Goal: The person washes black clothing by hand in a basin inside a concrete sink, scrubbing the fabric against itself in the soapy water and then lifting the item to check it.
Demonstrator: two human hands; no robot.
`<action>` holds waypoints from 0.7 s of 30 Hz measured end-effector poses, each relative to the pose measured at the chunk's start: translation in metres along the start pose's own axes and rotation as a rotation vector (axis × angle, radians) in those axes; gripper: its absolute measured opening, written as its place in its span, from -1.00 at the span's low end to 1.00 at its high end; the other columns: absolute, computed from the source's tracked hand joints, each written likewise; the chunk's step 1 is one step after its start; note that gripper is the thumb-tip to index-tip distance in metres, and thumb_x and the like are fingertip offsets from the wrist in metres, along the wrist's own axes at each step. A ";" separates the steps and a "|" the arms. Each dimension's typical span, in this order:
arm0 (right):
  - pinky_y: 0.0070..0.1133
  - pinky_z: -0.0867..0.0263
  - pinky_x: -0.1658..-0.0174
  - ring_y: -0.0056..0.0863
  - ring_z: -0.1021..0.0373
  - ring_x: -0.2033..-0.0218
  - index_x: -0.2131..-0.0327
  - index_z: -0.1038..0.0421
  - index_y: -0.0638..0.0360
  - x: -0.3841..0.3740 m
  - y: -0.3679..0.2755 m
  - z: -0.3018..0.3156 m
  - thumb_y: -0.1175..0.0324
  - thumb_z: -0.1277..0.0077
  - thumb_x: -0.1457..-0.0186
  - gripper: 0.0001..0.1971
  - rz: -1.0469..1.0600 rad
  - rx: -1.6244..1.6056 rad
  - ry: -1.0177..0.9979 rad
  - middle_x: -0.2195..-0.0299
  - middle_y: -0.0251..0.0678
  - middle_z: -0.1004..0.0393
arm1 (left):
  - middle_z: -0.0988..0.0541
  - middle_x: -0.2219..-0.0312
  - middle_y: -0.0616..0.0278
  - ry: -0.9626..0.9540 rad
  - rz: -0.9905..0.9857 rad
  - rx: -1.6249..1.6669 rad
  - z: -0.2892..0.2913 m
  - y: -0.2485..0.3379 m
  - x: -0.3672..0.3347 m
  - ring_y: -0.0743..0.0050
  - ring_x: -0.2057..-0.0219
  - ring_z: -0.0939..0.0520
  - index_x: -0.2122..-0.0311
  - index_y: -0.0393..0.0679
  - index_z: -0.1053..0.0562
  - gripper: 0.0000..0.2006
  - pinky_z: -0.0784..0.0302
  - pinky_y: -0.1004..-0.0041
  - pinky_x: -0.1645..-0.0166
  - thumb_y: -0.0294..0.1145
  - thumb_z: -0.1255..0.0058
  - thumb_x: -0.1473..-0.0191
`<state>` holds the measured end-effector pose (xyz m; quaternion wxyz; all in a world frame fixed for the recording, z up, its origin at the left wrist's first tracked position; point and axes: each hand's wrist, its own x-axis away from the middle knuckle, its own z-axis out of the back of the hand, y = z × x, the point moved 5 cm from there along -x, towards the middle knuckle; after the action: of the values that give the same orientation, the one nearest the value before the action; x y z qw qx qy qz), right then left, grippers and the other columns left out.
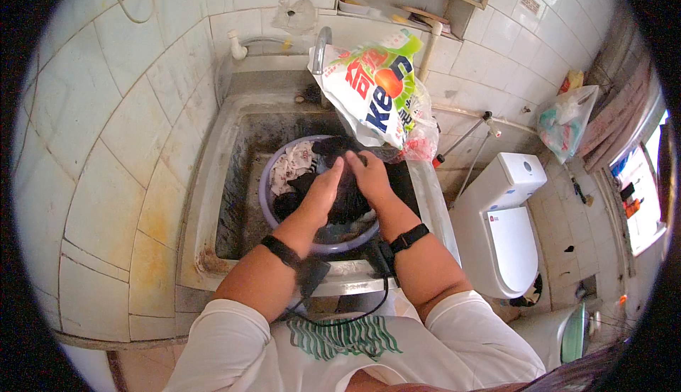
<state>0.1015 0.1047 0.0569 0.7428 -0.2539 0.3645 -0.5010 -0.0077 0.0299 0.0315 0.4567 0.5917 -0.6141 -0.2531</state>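
A lilac plastic basin [264, 188] stands in a stained steel sink [213, 200]. It holds a dark garment [349, 204] and a pale patterned cloth [292, 165]. My left hand [325, 186] and my right hand [369, 173] both press down on the dark garment, fingers curled into the wet fabric, close together over the basin's middle. Each wrist wears a black strap, and a black cable hangs between them.
A large detergent bag [372, 87] leans at the sink's right back corner beside the tap [320, 44]. White tiled walls close in on the left and behind. A white toilet [500, 222] stands to the right, with a hanging plastic bag [564, 122] above it.
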 end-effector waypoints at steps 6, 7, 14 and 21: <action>-0.62 -0.24 0.43 -0.58 -0.32 0.52 0.43 -0.40 0.32 -0.004 -0.002 0.026 0.34 -0.11 0.07 -0.78 -0.310 -0.952 -0.017 0.52 -0.34 -0.41 | -0.52 0.26 -0.02 -0.359 -0.229 -1.067 0.000 0.021 0.011 0.22 0.25 -0.53 0.15 -0.34 -0.39 -0.47 -0.38 0.40 0.07 -0.24 -0.23 0.23; -0.62 -0.24 0.43 -0.58 -0.32 0.52 0.43 -0.40 0.32 -0.005 -0.001 0.030 0.34 -0.11 0.07 -0.78 -0.311 -0.952 -0.014 0.52 -0.34 -0.41 | -0.52 0.26 -0.02 -0.362 -0.229 -1.068 0.004 0.022 0.010 0.22 0.25 -0.53 0.15 -0.34 -0.39 -0.47 -0.38 0.40 0.07 -0.24 -0.23 0.23; -0.59 -0.30 0.41 -0.54 -0.35 0.52 0.44 -0.38 0.23 -0.012 0.007 0.050 0.51 -0.15 0.14 -0.84 -0.264 -1.245 0.100 0.51 -0.36 -0.43 | -0.51 0.25 -0.15 0.075 -0.086 -0.989 0.032 0.042 0.001 0.04 0.19 -0.52 0.14 -0.34 -0.38 -0.55 -0.36 0.30 0.08 -0.30 -0.07 0.16; -0.60 -0.31 0.29 -0.52 -0.38 0.40 0.30 -0.39 0.26 -0.009 -0.010 0.032 0.53 -0.20 0.21 -0.69 -0.091 -0.887 -0.161 0.40 -0.35 -0.45 | -0.41 0.44 0.15 0.720 -0.746 -0.545 0.060 0.098 0.032 0.39 0.52 -0.45 0.26 -0.19 -0.31 -0.77 -0.36 0.36 0.40 -0.58 0.03 0.09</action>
<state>0.1196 0.1100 0.0861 0.5655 -0.6015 0.4736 -0.3069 -0.1041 0.0022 0.0965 0.6523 0.6780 -0.0832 -0.3286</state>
